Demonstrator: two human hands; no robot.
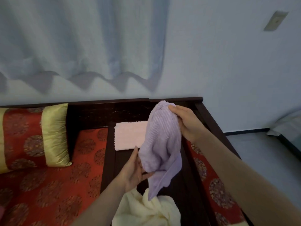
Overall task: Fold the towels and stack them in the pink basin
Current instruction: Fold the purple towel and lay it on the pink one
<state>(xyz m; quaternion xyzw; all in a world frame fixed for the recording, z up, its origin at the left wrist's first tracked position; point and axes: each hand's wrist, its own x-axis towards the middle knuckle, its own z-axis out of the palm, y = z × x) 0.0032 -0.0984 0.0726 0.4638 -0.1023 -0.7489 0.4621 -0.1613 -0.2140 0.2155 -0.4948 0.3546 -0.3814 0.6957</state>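
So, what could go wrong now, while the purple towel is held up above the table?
1. The purple towel hangs bunched from the right hand, and the left hand only touches its lower part, so the fold may come out uneven.
2. Its lowest corner hangs just over the crumpled cream towel and might drag it.
3. The folded pink towel lies close behind; a wide spread could disturb it.

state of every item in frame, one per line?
purple towel: unfolded, hanging from the right hand
right hand: grips the purple towel's top
left hand: at its lower edge, grip unclear
pink towel: folded, flat on the dark wooden surface
cream towel: crumpled, unfolded
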